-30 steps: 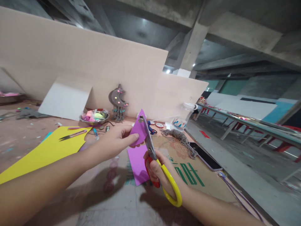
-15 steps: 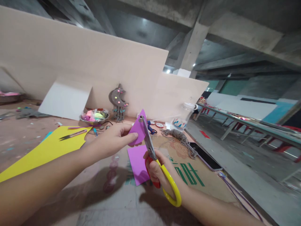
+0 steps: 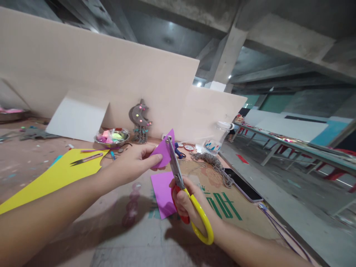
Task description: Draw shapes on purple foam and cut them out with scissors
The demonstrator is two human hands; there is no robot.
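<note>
Above table: small purple pointed paper (image 3: pixel 163 151).

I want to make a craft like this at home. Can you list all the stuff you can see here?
purple paper piece: 1, purple, pinched in the left hand
scissors: 1, red and yellow handles, in the right hand, blades at the purple piece
purple sheet: 1, purple, flat on the table under the scissors
yellow sheet: 1, yellow, table left
thread snips: 1, on the yellow sheet
metal bowl: 1, silver, colourful bits inside, by the back board
moon ornament: 1, grey, leaning on the board
twine: 1 bundle, grey-brown
phone: 1, dark, table right edge
plastic jar: 1, clear
left hand: 1
right hand: 1
</note>
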